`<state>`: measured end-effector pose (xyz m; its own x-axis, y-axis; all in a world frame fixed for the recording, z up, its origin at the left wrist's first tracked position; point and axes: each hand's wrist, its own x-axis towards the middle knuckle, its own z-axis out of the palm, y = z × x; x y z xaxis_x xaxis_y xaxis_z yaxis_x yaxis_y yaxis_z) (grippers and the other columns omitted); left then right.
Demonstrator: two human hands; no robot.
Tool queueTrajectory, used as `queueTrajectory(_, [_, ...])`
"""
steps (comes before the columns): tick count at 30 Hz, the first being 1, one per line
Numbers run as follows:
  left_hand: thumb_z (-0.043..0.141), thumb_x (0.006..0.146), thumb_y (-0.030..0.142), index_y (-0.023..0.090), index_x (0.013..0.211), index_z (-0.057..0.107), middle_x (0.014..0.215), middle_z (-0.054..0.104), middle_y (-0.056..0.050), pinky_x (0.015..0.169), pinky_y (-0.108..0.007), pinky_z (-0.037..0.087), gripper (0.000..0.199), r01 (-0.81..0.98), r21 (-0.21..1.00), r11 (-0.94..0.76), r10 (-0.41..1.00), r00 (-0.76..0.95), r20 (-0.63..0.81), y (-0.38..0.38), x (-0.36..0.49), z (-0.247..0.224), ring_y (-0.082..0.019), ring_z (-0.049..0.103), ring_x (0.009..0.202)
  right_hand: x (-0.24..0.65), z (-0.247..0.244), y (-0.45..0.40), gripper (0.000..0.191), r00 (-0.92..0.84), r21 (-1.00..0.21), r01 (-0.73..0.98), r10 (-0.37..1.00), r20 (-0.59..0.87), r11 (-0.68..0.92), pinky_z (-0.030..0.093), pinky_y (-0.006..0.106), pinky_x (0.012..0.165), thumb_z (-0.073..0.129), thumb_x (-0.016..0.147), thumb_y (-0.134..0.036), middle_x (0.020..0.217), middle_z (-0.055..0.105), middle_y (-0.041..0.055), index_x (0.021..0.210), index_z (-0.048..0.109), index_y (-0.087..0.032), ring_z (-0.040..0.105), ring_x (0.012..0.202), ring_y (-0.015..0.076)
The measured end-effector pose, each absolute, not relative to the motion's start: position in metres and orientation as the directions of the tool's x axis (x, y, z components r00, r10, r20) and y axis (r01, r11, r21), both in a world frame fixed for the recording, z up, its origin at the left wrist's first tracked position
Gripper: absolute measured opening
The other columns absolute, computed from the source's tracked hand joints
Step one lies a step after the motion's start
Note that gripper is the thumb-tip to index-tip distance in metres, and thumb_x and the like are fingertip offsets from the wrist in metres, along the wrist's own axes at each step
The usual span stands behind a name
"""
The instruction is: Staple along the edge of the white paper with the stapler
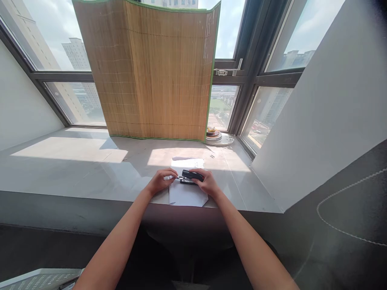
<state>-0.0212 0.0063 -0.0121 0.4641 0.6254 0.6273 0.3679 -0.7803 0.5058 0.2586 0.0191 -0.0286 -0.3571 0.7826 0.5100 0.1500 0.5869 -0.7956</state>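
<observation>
A black stapler (192,175) is in my right hand (206,182), its top arm lifted apart from its base at the left end. My right fingers close around its right end. At the stapler's left end, my left hand (163,179) pinches by a small metallic part; whether a separate piece sits between those fingertips is too small to tell. Beneath the stapler lie white paper sheets (188,196), with some writing at the upper right. A few small thin dark strips (212,156) rest on the sill beyond the paper.
The pale windowsill (90,177) ends at a front edge close to me. A bamboo mat (169,80) with green edging stands against the window. Stacked plates (215,136) sit by its lower right corner. A white wall (317,100) slopes on the right.
</observation>
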Motion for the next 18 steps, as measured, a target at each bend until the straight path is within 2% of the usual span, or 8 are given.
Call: queueTrajectory(18, [0.069, 0.099, 0.023, 0.018, 0.094, 0.079, 0.100, 0.079, -0.010, 0.085, -0.033, 0.061, 0.012, 0.338, 0.517, -0.787, 0.617, 0.461, 0.638, 0.0062, -0.0211, -0.0122, -0.020, 0.076, 0.092, 0.2583, -0.0288, 0.0197, 0.036, -0.360, -0.801, 0.128, 0.779, 0.512, 0.585, 0.058, 0.047, 0.100, 0.074, 0.084, -0.024, 0.117, 0.081, 0.0076, 0.120, 0.080, -0.023, 0.074, 0.111, 0.0291])
